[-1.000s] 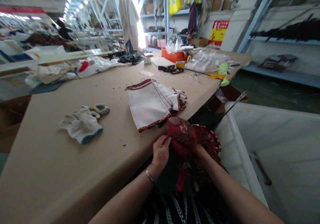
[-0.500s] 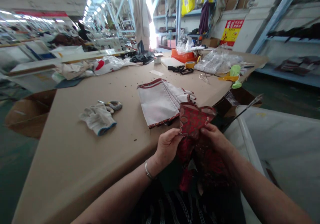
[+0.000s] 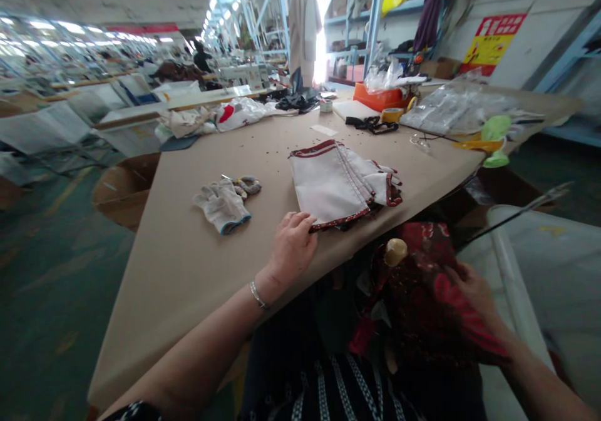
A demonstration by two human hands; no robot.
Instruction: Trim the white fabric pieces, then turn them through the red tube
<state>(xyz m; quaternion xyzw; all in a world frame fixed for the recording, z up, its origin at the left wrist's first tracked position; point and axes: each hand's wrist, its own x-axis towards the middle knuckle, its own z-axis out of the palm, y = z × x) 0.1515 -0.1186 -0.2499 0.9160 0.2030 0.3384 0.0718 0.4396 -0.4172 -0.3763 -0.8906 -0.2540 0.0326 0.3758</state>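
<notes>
On the table edge, my left hand (image 3: 293,246) has its fingers bent together at the near left corner of a stack of folded white fabric pieces (image 3: 328,180) with dark red patterned trim. The stack lies flat, and my thumb is mostly hidden. Low on the right, my right hand (image 3: 474,293) grips a dark red patterned cloth (image 3: 427,289) that hangs over my lap, beside the table. A pale yellowish rounded piece (image 3: 395,252) shows at the cloth's left side; I cannot tell what it is.
Pale work gloves (image 3: 223,205) with a blue cuff lie left of the stack. Farther back are black straps (image 3: 370,124), an orange bin (image 3: 380,96) and clear plastic bags (image 3: 451,108). A white tub (image 3: 554,258) with a thin rod stands at right; a cardboard box (image 3: 124,192) stands left.
My left hand has let go of the red cloth and moved left to the white stack's corner. My right hand has carried the cloth right and down. The view has turned left.
</notes>
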